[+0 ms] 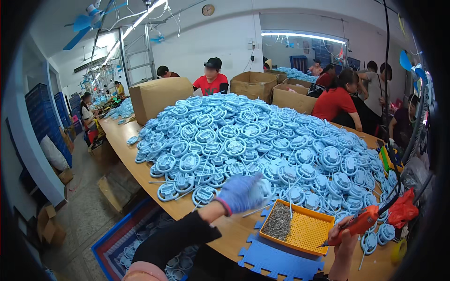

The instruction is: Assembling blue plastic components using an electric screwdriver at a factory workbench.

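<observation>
My left hand [241,194], in a pale purple-blue glove, is at the front edge of the pile, blurred by motion. Its fingers close on a light blue round plastic part [263,189], which is smeared as well. In my bare right hand [344,241] is an orange electric screwdriver [354,228], its thin bit slanting down to the left, over the near right edge of a yellow-orange tray [311,228]. Many small metal screws [277,222] fill the tray's left side. Beneath the tray lies a blue foam mat [276,257].
A large heap of light blue round parts [225,136] with thin stems covers the wooden table [161,206]. Below, a blue crate [105,243] contains more parts. Cardboard boxes [161,96] stand behind the heap. A red plastic bag [403,208] lies at right. Other people work beyond.
</observation>
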`<action>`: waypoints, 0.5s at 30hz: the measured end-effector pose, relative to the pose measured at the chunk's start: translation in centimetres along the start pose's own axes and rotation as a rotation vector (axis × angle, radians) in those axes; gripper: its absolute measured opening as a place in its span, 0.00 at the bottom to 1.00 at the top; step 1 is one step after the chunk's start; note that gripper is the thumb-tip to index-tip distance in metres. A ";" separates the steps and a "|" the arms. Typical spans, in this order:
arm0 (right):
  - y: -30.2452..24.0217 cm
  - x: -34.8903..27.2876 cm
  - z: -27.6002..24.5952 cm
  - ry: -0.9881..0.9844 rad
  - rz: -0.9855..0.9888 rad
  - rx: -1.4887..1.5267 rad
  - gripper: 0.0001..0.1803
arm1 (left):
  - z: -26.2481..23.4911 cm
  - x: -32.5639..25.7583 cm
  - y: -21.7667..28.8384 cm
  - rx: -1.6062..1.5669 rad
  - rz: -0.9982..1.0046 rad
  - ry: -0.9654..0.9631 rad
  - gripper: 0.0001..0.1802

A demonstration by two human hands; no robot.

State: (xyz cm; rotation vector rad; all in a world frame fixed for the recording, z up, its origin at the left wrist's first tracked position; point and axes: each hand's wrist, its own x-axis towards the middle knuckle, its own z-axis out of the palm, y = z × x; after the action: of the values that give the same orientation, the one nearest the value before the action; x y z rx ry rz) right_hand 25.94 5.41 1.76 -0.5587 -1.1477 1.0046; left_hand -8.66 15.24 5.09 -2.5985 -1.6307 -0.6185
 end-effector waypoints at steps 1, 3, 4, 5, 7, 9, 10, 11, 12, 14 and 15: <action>0.1 -0.2 -0.3 -0.011 0.019 0.017 0.28 | -1.3 -1.4 2.0 -0.002 0.145 -0.005 0.40; 0.3 -0.1 -0.4 0.004 0.031 0.009 0.30 | -4.2 -4.8 7.4 -0.118 0.174 -0.289 0.38; 0.5 0.2 -0.3 0.014 0.031 0.006 0.32 | -3.2 -6.7 8.8 -0.050 0.227 -0.301 0.37; 0.6 0.4 0.0 0.012 0.042 0.005 0.32 | -1.5 -8.7 9.9 0.017 0.274 -0.312 0.36; 0.6 0.8 0.8 -0.009 0.028 0.021 0.31 | 1.0 -11.5 10.4 -0.040 0.267 -0.310 0.35; 0.7 1.1 1.1 0.002 0.032 0.006 0.31 | 2.1 -11.6 10.9 -0.104 0.287 -0.307 0.35; 0.8 1.0 1.1 -0.001 0.039 0.016 0.30 | 2.4 -11.3 11.4 -0.098 0.242 -0.400 0.36; 0.9 1.1 1.1 -0.005 0.043 0.027 0.30 | 2.7 -10.8 11.9 -0.089 0.197 -0.490 0.37; 0.9 1.2 1.2 -0.006 0.045 0.025 0.30 | 3.8 -10.8 11.7 -0.091 0.196 -0.490 0.37; 0.8 1.2 1.3 -0.051 0.032 -0.023 0.28 | 6.5 -11.0 11.2 -0.168 0.275 -0.199 0.39; 0.8 1.2 1.1 -0.049 0.034 -0.025 0.28 | 7.2 -11.1 11.2 -0.170 0.274 -0.201 0.39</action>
State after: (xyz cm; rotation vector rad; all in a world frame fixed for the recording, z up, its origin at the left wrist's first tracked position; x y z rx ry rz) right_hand 24.68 6.68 2.09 -0.5775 -1.1990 1.0398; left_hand -0.87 2.10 -3.05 -3.0225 -1.2746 -0.5146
